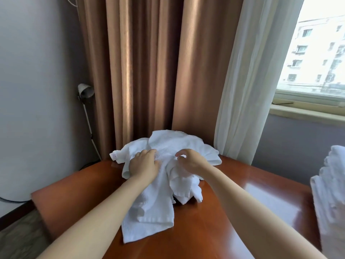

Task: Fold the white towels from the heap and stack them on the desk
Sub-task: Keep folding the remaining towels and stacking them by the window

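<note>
Heap of white towels (168, 146) at far end of desk (242, 202), one towel trailing toward desk's near edge. Left hand (144, 165) on heap, fingers curled into the cloth, gripping it. Right hand (188, 159) just beside it over heap, fingers hooked, thumb near forefinger; cannot tell whether cloth is caught. Folded towel stack (332, 193) at desk's right side.

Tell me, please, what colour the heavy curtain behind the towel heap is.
The heavy curtain behind the towel heap is plain coppery brown; head view shows it best.
</note>
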Motion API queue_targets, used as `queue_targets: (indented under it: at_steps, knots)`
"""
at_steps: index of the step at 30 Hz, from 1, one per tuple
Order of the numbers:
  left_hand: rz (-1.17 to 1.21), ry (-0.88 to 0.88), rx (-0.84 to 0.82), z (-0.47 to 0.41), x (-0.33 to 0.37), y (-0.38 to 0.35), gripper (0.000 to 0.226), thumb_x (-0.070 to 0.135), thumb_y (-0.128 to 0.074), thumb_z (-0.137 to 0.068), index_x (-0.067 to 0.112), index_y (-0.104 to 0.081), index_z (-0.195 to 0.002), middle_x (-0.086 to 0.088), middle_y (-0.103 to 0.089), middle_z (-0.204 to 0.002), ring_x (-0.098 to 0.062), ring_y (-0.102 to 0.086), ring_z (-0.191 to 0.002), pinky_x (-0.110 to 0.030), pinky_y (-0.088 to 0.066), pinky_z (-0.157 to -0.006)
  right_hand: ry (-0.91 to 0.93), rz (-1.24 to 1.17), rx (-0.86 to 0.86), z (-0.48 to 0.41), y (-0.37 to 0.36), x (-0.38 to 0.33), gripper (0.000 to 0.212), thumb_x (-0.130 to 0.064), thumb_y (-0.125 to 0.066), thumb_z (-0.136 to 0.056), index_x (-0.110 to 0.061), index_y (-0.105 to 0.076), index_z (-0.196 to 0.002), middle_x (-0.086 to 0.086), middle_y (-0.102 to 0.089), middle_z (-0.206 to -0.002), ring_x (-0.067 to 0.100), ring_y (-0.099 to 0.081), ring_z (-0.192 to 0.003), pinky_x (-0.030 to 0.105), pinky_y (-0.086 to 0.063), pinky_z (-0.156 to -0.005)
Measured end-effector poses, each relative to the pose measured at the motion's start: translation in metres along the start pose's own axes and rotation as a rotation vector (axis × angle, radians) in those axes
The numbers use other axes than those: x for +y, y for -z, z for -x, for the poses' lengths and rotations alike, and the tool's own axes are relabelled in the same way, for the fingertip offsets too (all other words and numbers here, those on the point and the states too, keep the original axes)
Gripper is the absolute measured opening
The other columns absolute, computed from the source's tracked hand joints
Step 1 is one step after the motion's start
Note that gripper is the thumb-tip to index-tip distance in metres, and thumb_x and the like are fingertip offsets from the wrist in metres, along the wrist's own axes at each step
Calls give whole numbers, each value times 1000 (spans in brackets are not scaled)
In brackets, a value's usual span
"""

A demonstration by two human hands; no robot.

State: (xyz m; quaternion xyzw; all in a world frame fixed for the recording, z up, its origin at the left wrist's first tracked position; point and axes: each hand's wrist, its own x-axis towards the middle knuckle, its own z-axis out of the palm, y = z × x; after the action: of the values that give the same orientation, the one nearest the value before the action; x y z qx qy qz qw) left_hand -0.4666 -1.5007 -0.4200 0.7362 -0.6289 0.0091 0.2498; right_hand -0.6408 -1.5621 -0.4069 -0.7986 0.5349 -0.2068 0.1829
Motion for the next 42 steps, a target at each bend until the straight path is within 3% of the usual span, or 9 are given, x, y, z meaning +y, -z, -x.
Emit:
queue_targets:
  at_steps: [5,11,18,23,27,30,34,38,42]
  knots:
    - [4,-21,59,-8,1,1,20,24,-45,-100,19,-64,-100,2,-59,-107,-19,-53,-103,-35,-47,-81,3,-91,28,0,-2,9,48,-21,-53,-96,-21,-42,-142,-2,-47,-146,19,-51,-128,30,-43,-99]
    - [795,-198,54,16,36,11,25,27,-32,-88,19,-45,-68,13,-52,-64,-5,-46,-66,-31,-41,-65,91,-76,91,18,10,6,54,-15,-57,-92,-28,-45,-143,-3,-36,-155,22,-33,-141,37,-35,-110]
    - [994,-280,85,40,58,26,24,21,-31,-81,19,-27,-57,11,-30,-52,-8,-26,-55,-32,-26,-56,18,316,143,71,47,12,25,-27,-55,-92,-21,-57,-116,2,-60,-120,27,-45,-129,38,-46,-84]
    - [824,-272,-52,62,66,44,36,52,-40,-77,18,-48,-70,14,-51,-65,-5,-48,-64,-31,-43,-63,-35,55,101,117,70,6,20,-26,-52,-98,-11,-46,-85,5,-46,-76,19,-42,-69,33,-36,-66]
    - [542,-366,-422,92,69,49,58,62,-64,-72,47,-53,-126,24,-56,-126,1,-51,-117,-27,-45,-95,-78,-228,5,161,81,-8,26,-25,-56,-96,-1,-63,-103,12,-63,-88,24,-59,-82,40,-50,-76]
    - [539,-437,-361,121,76,51,51,47,-64,-82,41,-54,-132,28,-49,-134,7,-43,-118,-15,-38,-89,-132,-305,-84,202,84,-9,17,-26,-60,-95,-10,-64,-99,0,-62,-88,15,-58,-82,30,-48,-73]
    - [656,-370,-391,156,91,55,46,39,-43,-78,9,-65,-105,-9,-68,-111,-20,-59,-101,-37,-49,-84,-278,-508,-260,262,79,2,29,-31,-66,-92,-12,-64,-113,5,-66,-98,21,-63,-91,36,-48,-81]
    - [779,-335,-466,190,115,59,21,38,-41,-72,23,-42,-57,3,-45,-62,-15,-42,-63,-47,-38,-65,-375,-421,-385,322,73,6,32,-34,-80,-80,-22,-65,-106,0,-71,-96,18,-69,-89,30,-55,-73]
    - [283,-286,-839,222,137,53,61,66,-34,-87,25,-58,-126,6,-53,-125,-20,-50,-121,-41,-35,-98,-438,-348,-506,368,75,4,35,-29,-76,-84,-14,-67,-113,2,-66,-101,19,-66,-86,29,-56,-66]
